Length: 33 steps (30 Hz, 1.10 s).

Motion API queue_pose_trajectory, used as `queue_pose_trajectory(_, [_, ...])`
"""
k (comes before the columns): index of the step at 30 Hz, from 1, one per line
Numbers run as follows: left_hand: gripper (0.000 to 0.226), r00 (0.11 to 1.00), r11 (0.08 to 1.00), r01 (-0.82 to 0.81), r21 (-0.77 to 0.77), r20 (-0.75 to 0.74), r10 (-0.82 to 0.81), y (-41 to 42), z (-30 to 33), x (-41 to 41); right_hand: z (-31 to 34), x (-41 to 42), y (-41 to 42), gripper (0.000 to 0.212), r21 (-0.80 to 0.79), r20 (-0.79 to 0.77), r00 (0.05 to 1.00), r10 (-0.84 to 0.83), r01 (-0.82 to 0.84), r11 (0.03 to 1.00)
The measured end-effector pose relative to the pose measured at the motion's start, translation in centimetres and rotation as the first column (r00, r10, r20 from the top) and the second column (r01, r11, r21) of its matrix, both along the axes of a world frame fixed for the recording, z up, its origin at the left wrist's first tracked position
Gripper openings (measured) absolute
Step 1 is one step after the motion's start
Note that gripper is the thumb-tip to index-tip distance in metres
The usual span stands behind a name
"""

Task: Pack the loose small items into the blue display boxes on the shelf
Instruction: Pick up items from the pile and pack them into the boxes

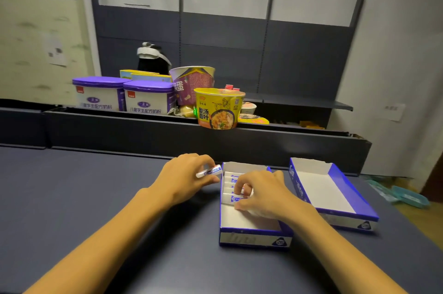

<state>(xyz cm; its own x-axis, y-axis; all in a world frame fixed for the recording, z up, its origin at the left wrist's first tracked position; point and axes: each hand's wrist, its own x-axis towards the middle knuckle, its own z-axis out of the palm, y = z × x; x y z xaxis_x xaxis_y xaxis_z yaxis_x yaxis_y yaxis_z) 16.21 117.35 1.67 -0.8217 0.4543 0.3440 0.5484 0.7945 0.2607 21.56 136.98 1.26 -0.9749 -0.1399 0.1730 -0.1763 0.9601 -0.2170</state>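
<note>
A blue display box [254, 237] with a white inside sits on the dark shelf top in front of me. Several small white-and-blue packs [230, 180] lie in a row at its far end. My right hand [260, 194] is inside this box, its fingers pinching the nearest pack [233, 198] in the row. My left hand [185, 177] hovers just left of the box and grips another small pack [209, 170] between thumb and fingers. A second blue display box [334, 213] stands to the right with nothing visible in it.
Behind the shelf top [96, 186] runs a dark trough holding two purple-lidded tubs [124, 97], a yellow noodle bowl [219, 108], a purple noodle cup [191, 82] and other goods. Teal items [405, 195] lie on the floor at far right.
</note>
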Motion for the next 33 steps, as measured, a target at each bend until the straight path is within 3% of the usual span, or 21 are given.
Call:
queue_pose_trajectory(6, [0.040, 0.999, 0.999, -0.044, 0.018, -0.015, 0.045, 0.1, 0.6, 1.6, 0.3, 0.0, 0.6, 0.035, -0.034, -0.013, 0.999, 0.032, -0.033, 0.999])
queue_pose_trajectory(14, [0.031, 0.995, 1.000, 0.015, -0.005, -0.100, -0.015, 2.1, 1.5, 3.8, 1.3, 0.5, 3.0, 0.027, -0.085, -0.171, 0.984, -0.054, 0.040, 0.996])
queue_pose_trajectory(33, [0.037, 0.999, 0.963, 0.022, -0.270, 0.047, -0.010, 5.8, 1.3, 5.4, 0.0, 0.2, 5.8, 0.017, -0.199, -0.208, 0.970, -0.125, 0.083, 0.977])
